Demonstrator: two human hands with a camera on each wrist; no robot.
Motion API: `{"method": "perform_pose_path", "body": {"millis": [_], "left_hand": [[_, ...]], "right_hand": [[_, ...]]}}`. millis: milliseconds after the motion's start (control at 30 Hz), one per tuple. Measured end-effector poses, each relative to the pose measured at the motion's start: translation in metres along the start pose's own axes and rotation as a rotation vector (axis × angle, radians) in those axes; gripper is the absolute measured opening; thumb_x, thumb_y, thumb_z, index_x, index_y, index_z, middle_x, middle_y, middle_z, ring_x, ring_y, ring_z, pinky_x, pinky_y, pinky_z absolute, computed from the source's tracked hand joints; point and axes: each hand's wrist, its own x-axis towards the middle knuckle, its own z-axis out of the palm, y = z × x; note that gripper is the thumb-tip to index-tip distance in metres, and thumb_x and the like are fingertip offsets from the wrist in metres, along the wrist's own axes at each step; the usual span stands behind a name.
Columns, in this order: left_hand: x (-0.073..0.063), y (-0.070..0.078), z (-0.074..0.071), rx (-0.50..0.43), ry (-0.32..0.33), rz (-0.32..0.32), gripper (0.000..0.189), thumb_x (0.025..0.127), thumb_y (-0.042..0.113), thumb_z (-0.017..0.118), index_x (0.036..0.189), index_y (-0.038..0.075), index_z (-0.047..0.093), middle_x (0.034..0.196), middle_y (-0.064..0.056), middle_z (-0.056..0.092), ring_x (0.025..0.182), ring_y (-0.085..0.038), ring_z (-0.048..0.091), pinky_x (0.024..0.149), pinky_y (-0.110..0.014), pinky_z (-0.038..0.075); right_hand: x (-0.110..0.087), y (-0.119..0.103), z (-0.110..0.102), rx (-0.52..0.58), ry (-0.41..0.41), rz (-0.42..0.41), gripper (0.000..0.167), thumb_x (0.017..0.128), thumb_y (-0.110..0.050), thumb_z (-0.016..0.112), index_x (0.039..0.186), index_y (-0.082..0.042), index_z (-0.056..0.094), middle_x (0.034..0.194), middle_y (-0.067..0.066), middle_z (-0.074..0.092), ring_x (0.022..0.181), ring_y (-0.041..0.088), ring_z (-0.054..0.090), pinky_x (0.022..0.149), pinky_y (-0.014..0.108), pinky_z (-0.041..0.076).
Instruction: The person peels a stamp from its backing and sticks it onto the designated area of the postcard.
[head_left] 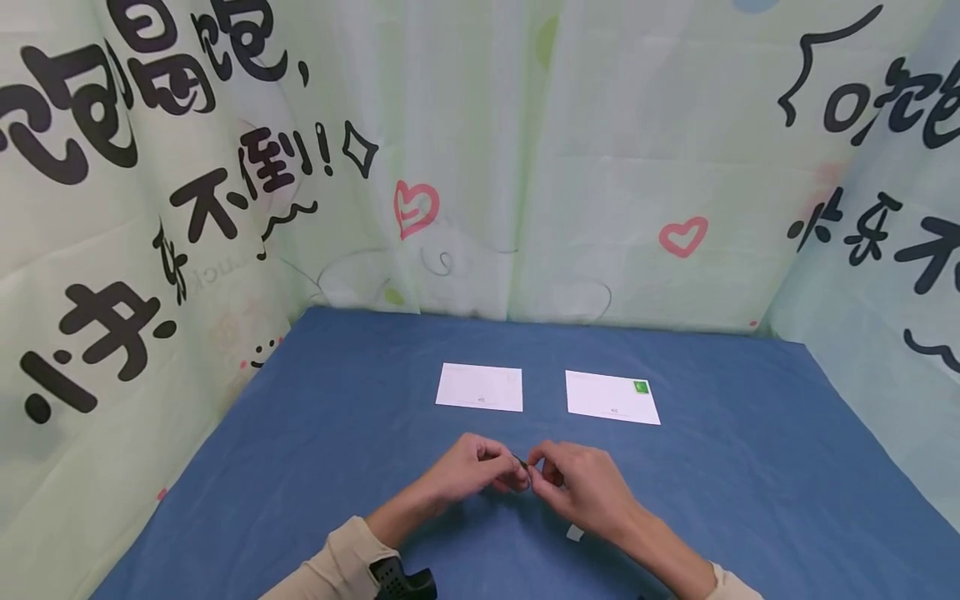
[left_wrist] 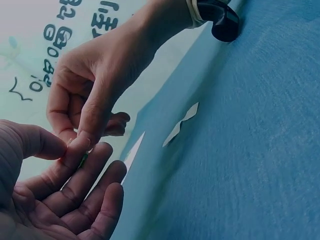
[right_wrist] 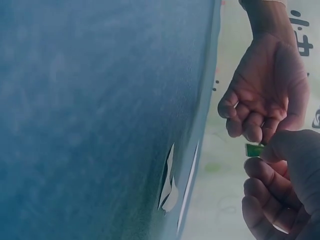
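A small green stamp (right_wrist: 254, 150) sits where the fingertips of both hands meet, mostly covered by them. My right hand (head_left: 581, 483) pinches it between thumb and forefinger, and its green end sticks out in the right wrist view. My left hand (head_left: 480, 465) has thumb and forefinger pinched at the same spot, its other fingers loosely bent in the left wrist view. Beyond the hands lie two white envelopes. The left envelope (head_left: 480, 387) has no stamp, while the right envelope (head_left: 613, 400) bears a green stamp (head_left: 641, 387) in its upper right corner.
Below my right hand, a white paper scrap (head_left: 575, 533) lies on the blue tablecloth (head_left: 360, 400); it looks bent in the left wrist view. Pale printed curtains (head_left: 465, 150) with black lettering surround the table at the back and sides.
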Motion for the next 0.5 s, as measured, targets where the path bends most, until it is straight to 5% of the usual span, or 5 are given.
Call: {"method": "perform_pose_path", "body": {"millis": [200,500], "left_hand": [[0.0,0.0,-0.01,0.011,0.051,0.024,0.024,0.101,0.015,0.062,0.099,-0.005,0.076,0.093,-0.014,0.078,0.087,-0.021,0.075,0.081,-0.039,0.059],[0.004,-0.005,-0.035,0.191,0.18,0.11,0.02,0.101,0.013,0.062,0.095,0.0,0.077,0.09,-0.01,0.077,0.087,-0.024,0.074,0.078,-0.038,0.059]], "right_hand": [[0.004,0.006,0.002,0.061,-0.016,0.088,0.017,0.086,-0.002,0.074,0.09,-0.017,0.068,0.065,-0.019,0.053,0.055,-0.01,0.042,0.051,0.016,0.039],[0.011,0.021,0.006,0.107,-0.062,0.204,0.011,0.088,-0.006,0.073,0.089,-0.016,0.068,0.064,-0.018,0.052,0.054,-0.006,0.044,0.051,0.02,0.041]]}}
